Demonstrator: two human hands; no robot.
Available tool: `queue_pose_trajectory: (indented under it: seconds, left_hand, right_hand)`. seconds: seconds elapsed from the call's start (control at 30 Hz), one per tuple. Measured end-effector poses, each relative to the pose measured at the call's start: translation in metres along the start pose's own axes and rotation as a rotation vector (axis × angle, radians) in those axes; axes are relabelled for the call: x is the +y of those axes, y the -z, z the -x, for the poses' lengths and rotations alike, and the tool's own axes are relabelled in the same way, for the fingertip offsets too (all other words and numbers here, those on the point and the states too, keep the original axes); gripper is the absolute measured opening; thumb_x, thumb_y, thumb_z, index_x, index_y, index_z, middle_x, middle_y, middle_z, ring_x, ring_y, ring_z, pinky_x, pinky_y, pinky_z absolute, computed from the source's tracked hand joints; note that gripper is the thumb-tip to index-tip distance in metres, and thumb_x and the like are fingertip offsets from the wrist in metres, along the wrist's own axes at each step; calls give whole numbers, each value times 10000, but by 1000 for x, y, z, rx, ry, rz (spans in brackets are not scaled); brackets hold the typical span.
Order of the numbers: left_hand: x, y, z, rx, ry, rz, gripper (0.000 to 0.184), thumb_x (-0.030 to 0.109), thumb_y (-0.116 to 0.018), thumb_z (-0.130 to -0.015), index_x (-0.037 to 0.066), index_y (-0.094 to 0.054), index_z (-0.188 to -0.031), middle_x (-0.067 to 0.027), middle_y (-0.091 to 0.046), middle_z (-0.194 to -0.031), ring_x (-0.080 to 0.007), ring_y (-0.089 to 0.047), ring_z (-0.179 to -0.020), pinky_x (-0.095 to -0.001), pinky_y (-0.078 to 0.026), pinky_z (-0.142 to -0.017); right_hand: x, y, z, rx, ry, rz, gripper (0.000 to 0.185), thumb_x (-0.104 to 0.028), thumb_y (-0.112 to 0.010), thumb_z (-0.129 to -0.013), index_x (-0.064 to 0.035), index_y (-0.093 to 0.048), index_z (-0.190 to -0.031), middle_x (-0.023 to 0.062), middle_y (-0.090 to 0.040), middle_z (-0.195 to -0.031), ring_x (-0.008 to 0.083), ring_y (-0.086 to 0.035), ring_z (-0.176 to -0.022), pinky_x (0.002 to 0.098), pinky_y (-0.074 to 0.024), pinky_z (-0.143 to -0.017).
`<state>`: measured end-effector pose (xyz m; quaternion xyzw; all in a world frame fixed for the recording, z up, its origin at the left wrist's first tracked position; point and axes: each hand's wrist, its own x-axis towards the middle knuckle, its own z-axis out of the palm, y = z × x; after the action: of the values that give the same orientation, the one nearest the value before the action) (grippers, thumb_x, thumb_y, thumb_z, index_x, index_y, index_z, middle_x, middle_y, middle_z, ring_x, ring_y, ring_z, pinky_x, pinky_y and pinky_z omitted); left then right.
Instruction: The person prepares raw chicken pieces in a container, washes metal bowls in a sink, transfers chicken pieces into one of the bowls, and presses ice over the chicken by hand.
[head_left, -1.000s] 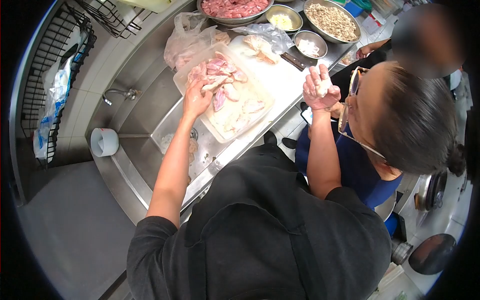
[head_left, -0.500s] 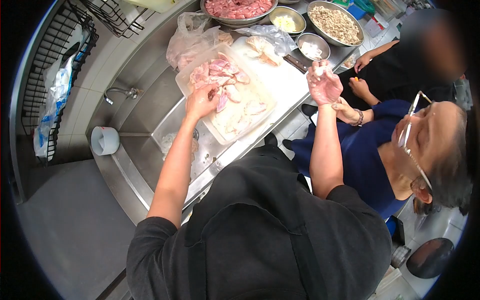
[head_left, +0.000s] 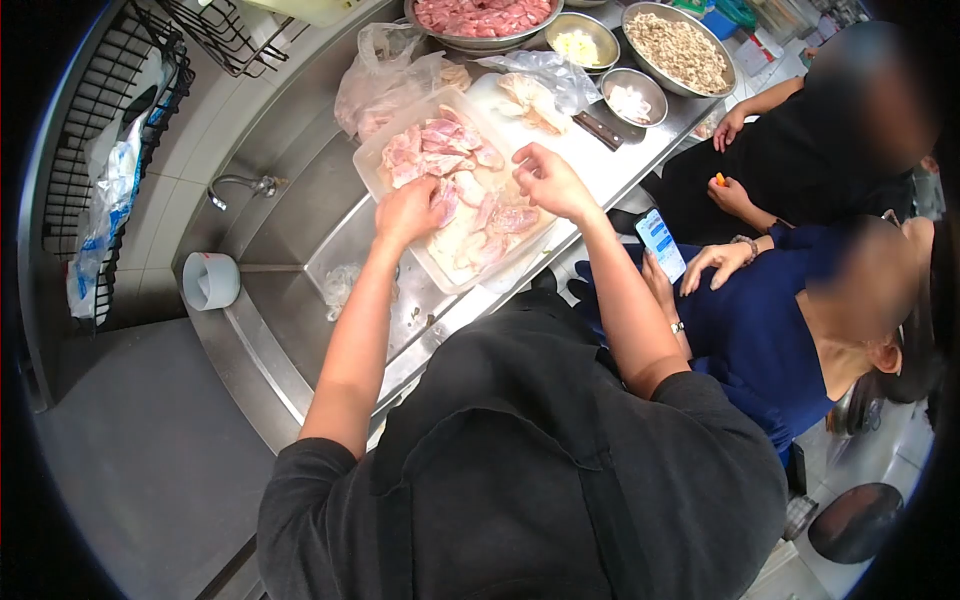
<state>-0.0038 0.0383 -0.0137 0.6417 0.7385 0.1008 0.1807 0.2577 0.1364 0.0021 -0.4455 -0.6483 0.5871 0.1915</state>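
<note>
Raw chicken pieces [head_left: 437, 140] lie in a clear plastic tub [head_left: 372, 165] with pale liquid, which stands across the sink's edge. My left hand [head_left: 406, 212] reaches over the tub's near left side, its fingers closed on a chicken piece [head_left: 446, 203]. Above the tub's right rim, my right hand [head_left: 553, 183] hangs with bent fingers apart and nothing visible between them. Beyond it, a dark-handled knife [head_left: 598, 130] rests on a white cutting board [head_left: 590, 165], near more pale chicken [head_left: 532, 103] and a plastic bag [head_left: 550, 75].
Metal bowls hold pink meat [head_left: 485, 15], yellowish pieces [head_left: 577, 46], minced meat [head_left: 678, 52] and whitish pieces [head_left: 630, 104]. The steel sink [head_left: 270, 225] has a tap [head_left: 240, 188]. At right, a person in blue holds a phone [head_left: 660, 245]; another person in black stands beyond.
My right hand has come down from beside the person in blue to the tub's right rim. That person now holds a phone up. My left hand has shifted only slightly.
</note>
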Motion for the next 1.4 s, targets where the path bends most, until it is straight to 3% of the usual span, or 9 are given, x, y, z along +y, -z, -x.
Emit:
queue_pose_trajectory:
  seconds: [0.2,0.3,0.47,0.53,0.73,0.93,1.0,1.33,1.4]
  left_hand:
    - [3,9,4,-67,-4,-84,412,346,-782,-769,148,-719,-1125,-102,-746,-1049,-294,-711,-986,-423,-547,-846]
    - [-20,1,-7,-267,-162,69,368,335,-748,-774,177,-746,-1106,-95,-757,-973,-293,-718,-935,-445,-553,-829]
    - [-4,2,-5,-289,-29,-99,303,279,-690,-826,156,-739,-1098,-110,-750,-982,-321,-715,-932,-453,-554,-838]
    - [-13,-12,-1,163,-9,-7,312,225,-627,-866,133,-707,-1153,-121,-739,-1047,-344,-708,-947,-467,-552,-849]
    - [-12,-20,-13,-8,197,-122,418,181,-531,-899,208,-627,-1304,-187,-720,-1081,-372,-697,-1002,-521,-543,-841]
    - [-3,-3,-6,-155,141,-198,439,182,-619,-852,215,-636,-1289,-163,-732,-1049,-365,-701,-982,-513,-548,-827]
    - [0,-4,-7,-169,84,-176,441,179,-645,-838,211,-643,-1278,-158,-733,-1046,-361,-700,-981,-507,-550,-828]
    - [-7,-14,-7,237,106,92,294,133,-603,-907,140,-696,-1186,-130,-735,-1087,-354,-692,-1013,-452,-539,-878]
    - [-8,-16,-8,240,100,104,297,130,-601,-910,128,-692,-1193,-134,-735,-1092,-351,-694,-1016,-446,-539,-883]
  right_hand:
    - [5,-37,-4,-97,202,645,335,-158,-645,-886,-2,-638,-1183,224,-726,-968,389,-695,-969,437,-549,-862]
    - [6,-59,-14,-134,109,739,415,-125,-629,-864,-43,-612,-1270,254,-663,-1166,413,-620,-1138,458,-482,-996]
    - [20,-91,-40,-41,140,858,548,-146,-605,-874,-133,-539,-1418,245,-540,-1378,415,-471,-1335,468,-398,-1096]
    - [17,-97,-42,-14,161,967,460,-236,-504,-960,-193,-558,-1415,254,-460,-1472,400,-410,-1401,516,-313,-1162]
    - [31,-116,-66,-6,176,1054,610,-151,-586,-897,-256,-483,-1489,236,-409,-1516,411,-409,-1393,548,-317,-1145]
    - [-8,-114,-63,-109,95,1146,408,-193,-522,-957,-215,-627,-1351,164,-502,-1428,337,-421,-1397,544,-300,-1147]
    - [-5,-110,-66,-156,62,1105,387,-151,-601,-885,-198,-682,-1261,164,-503,-1377,347,-425,-1364,525,-304,-1138]
    - [16,-107,-53,-28,175,1236,305,-175,-580,-919,-115,-720,-1184,157,-559,-1340,308,-463,-1346,462,-362,-1105]
    - [12,-105,-53,-207,180,1023,462,-92,-655,-843,-175,-672,-1297,181,-531,-1364,355,-419,-1371,458,-344,-1127]
